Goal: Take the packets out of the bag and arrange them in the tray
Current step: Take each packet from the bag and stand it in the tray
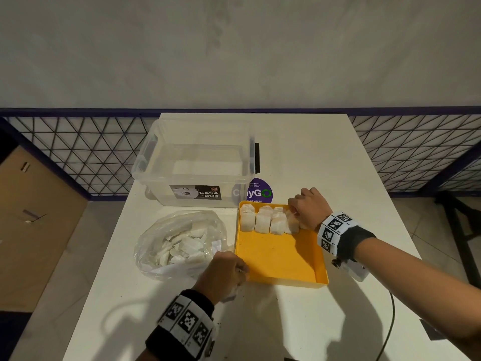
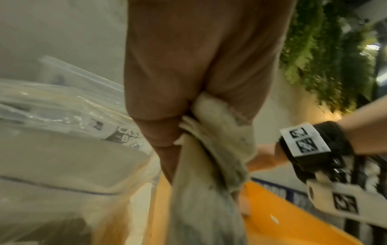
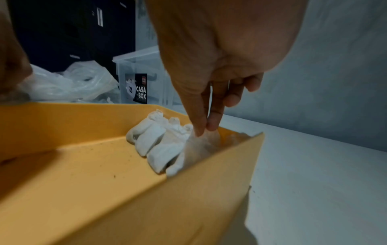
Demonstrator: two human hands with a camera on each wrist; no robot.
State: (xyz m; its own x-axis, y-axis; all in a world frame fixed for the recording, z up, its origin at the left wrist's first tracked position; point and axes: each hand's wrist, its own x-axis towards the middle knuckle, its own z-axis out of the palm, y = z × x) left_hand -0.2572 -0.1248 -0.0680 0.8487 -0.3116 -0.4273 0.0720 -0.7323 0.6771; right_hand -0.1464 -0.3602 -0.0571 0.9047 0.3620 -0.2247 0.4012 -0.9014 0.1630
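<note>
— Closest to the head camera is the left hand (image 1: 226,273), at the near left corner of the yellow tray (image 1: 279,256). What's it doing?

— Its fingers are curled round a few white packets; the left wrist view shows that held bunch (image 2: 213,149) bundled in the fist, hanging over the tray's edge.

— And the right hand (image 1: 308,208)?

— It's at the tray's far right corner. From the right wrist view, thumb and forefinger pinch the top of the end packet (image 3: 201,144), the fourth in the row, which sits in the tray against the right wall.

— So how many are laid out?

— Three packets (image 1: 263,218) lie side by side along the far wall, touching one another, plus that fourth one under the fingers.

— Where's the bag?

— The clear plastic bag (image 1: 179,243) lies on the white table (image 1: 286,321) just left of the tray, many packets heaped inside it.

— Anything else there?

— A clear storage box (image 1: 195,162) stands behind the bag, with a purple round sticker (image 1: 260,191) on the table beside it.
</note>
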